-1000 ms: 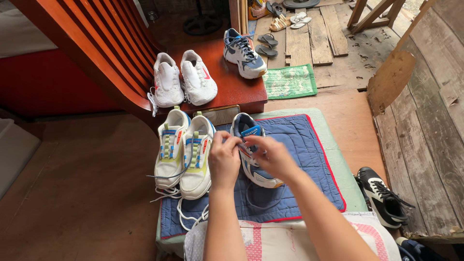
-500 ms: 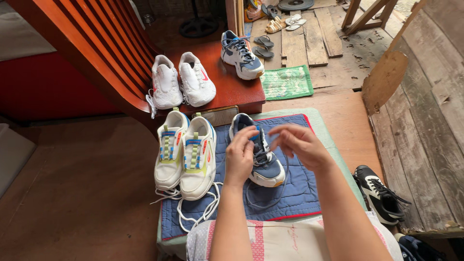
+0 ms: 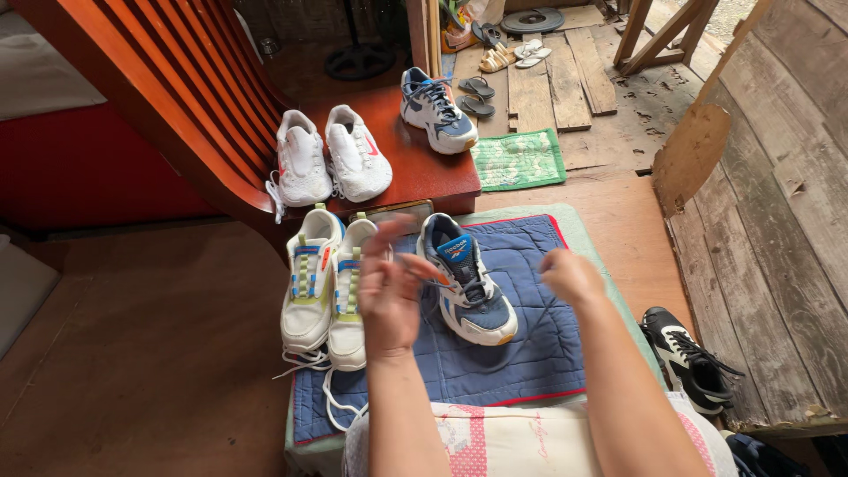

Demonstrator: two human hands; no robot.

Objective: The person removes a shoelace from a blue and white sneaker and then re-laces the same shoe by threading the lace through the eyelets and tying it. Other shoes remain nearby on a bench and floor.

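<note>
Left hand (image 3: 389, 296) raised, fingers spread, right hand (image 3: 572, 276) loosely curled, apart

both hands off the blue sneaker (image 3: 468, 281), left hand (image 3: 389, 291) raised w/ fingers spread, right hand (image 3: 572, 276) pulled wide

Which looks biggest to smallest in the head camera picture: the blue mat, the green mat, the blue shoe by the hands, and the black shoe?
1. Blue quilted mat, clearly largest.
2. Green mat, though it lies farther off.
3. Blue and white shoe and black shoe: they look alike, so no ranking.
</note>
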